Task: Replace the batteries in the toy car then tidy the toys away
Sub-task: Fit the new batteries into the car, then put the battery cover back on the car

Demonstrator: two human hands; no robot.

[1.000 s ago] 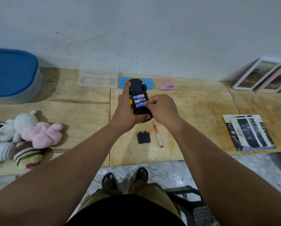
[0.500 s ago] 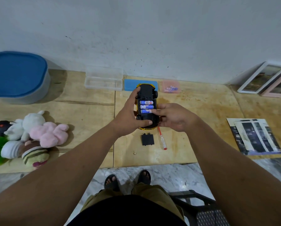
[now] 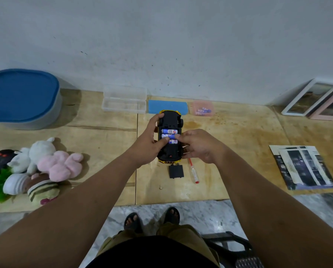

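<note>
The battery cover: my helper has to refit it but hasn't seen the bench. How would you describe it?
On the wooden bench, look just below the upturned toy car held in both hands. The battery cover is the small flat black square lying there, left of the red-tipped screwdriver.

Matt black plastic toy car (image 3: 170,123) underside; rough plywood table (image 3: 229,132); fluffy plush toys (image 3: 51,161).

A single head-worn wide-angle camera looks forward and steeply down from above the standing person. The wall fills the frame toward 12 o'clock, the wooden worktop (image 3: 239,136) crosses the middle, and the person's own feet stand on the floor at 6 o'clock. Both forearms reach in from the lower corners, near the lens. Straight edges bow outward at the frame's sides.
</note>
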